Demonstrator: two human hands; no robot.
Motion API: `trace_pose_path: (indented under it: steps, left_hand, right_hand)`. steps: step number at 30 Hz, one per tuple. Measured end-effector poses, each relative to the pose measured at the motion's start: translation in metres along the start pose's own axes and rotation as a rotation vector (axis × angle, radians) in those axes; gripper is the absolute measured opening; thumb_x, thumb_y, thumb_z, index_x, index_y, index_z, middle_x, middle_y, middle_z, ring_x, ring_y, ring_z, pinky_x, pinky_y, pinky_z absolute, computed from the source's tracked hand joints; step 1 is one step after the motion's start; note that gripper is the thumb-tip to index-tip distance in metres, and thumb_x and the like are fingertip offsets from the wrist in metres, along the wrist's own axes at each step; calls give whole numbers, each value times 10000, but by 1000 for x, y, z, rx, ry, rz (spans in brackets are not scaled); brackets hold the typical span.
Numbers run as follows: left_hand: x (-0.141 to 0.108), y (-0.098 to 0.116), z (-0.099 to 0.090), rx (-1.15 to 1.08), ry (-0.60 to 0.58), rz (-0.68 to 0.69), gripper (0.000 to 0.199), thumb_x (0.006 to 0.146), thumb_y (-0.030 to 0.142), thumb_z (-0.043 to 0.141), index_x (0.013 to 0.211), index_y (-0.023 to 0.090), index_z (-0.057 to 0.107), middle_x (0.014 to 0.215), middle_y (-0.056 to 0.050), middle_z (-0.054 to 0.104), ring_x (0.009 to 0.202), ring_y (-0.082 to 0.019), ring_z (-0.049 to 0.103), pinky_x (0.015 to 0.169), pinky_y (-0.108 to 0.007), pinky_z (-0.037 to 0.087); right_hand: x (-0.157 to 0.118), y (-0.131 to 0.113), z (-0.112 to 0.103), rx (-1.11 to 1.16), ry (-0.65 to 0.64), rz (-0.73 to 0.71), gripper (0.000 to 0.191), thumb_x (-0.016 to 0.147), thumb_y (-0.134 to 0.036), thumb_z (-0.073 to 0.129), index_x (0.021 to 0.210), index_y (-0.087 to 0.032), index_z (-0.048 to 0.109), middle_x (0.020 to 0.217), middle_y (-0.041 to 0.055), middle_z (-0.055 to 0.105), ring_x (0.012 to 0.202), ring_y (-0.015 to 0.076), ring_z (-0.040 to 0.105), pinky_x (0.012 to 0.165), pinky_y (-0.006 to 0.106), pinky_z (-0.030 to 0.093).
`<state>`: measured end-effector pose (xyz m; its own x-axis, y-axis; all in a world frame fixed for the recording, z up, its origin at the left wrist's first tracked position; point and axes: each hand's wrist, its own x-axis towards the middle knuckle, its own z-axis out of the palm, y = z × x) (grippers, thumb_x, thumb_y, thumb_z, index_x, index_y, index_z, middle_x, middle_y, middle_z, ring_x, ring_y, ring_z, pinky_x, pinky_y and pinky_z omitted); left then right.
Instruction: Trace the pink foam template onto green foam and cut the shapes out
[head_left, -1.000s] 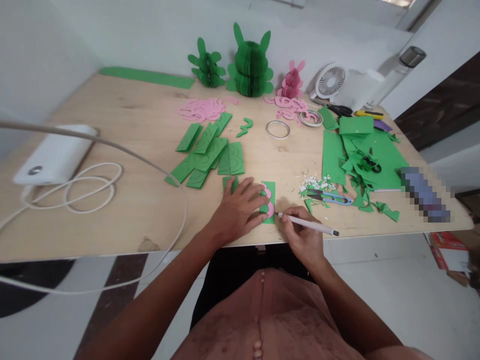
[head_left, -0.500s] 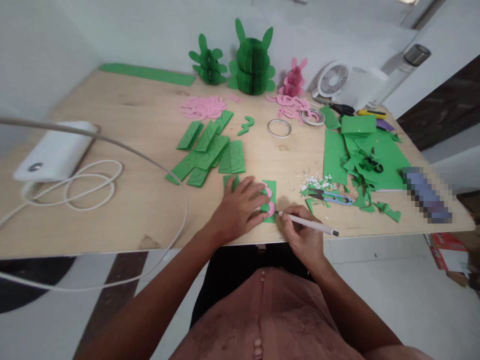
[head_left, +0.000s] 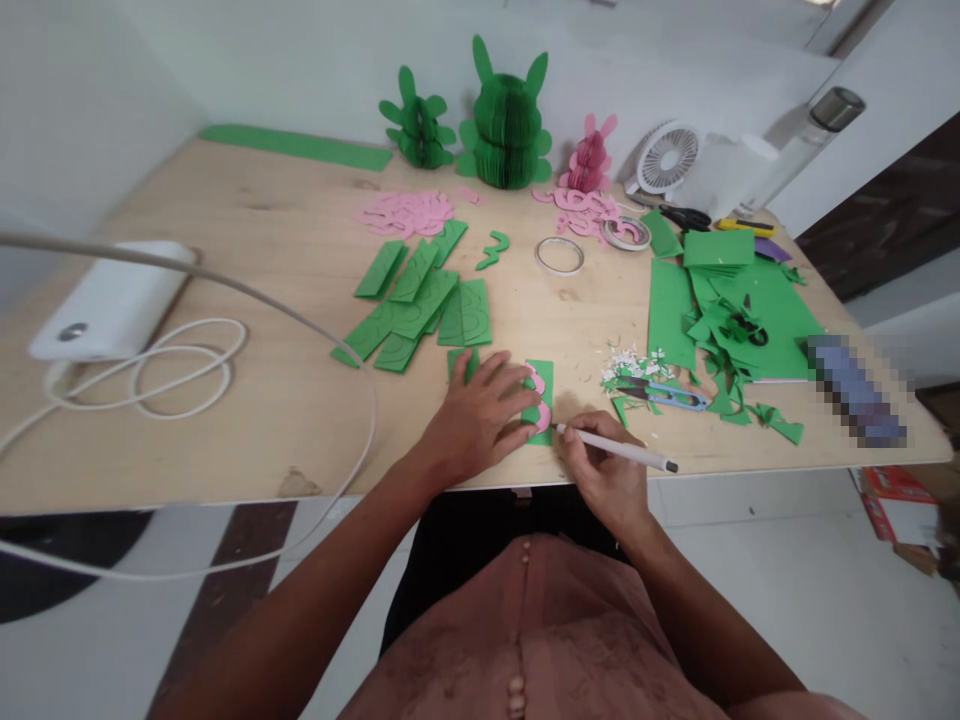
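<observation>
A wall (head_left: pixel 300 60) backs a wooden table (head_left: pixel 247 425). Folded green papers (head_left: pixel 424 305) lie near the left hand (head_left: pixel 480 410), whose spread fingers rest on a pink cutout (head_left: pixel 542 416) atop a green card (head_left: pixel 548 385). In the right hand (head_left: pixel 609 480), fingers pinch a pen (head_left: pixel 622 448), its tip by the card's right edge. Blue snips (head_left: pixel 679 396) lie among scraps (head_left: pixel 630 362).

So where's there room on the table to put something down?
There's bare table between the white box and left pink pile, and a smaller patch between the thin ring and paper bits. It's crowded on the right with green paper, along the back with paper bunnies, and between the left hand and right hand.
</observation>
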<state>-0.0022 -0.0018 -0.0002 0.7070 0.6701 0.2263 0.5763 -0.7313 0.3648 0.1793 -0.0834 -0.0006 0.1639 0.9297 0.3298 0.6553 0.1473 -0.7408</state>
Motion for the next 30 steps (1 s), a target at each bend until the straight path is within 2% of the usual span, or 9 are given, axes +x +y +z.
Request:
trace_pose_path:
  steps: [18, 23, 26, 30]
  left_hand:
    - [0, 0, 1, 2, 4, 2, 271, 925, 365, 507, 1114, 251, 664, 1340, -80, 589, 1334, -356, 398, 1093, -639, 201]
    - [0, 0, 0, 2, 4, 0, 271, 919, 365, 524, 1124, 252, 660, 1346, -84, 584, 1338, -353, 393, 1097, -630, 203]
    - [0, 0, 0, 2, -1, -2, 267, 917, 365, 530, 1120, 253, 661, 1348, -82, 582, 1338, -356, 391, 1095, -636, 205]
    - [0, 0, 0, 8, 0, -1, 261, 903, 338, 548, 1127, 259, 655, 1355, -79, 577, 1342, -352, 387, 1099, -631, 201]
  right_hand:
    - [1, -2, -3, -11, -37, -67, 81, 840, -214, 597, 768, -206, 634, 701, 17, 676, 646, 172, 618, 629, 301, 476]
    - [0, 2, -2, 113, -13, 38, 74, 856, -222, 603, 792, -211, 638, 719, 9, 675, 650, 162, 624, 614, 279, 490]
    - [-1, 3, -2, 129, 5, 38, 76, 884, -243, 593, 844, -214, 651, 774, 21, 698, 712, 174, 652, 662, 292, 510]
    - [0, 2, -3, 84, -3, -79, 139, 919, -249, 561, 987, -217, 678, 927, 59, 736, 874, 208, 681, 794, 346, 523]
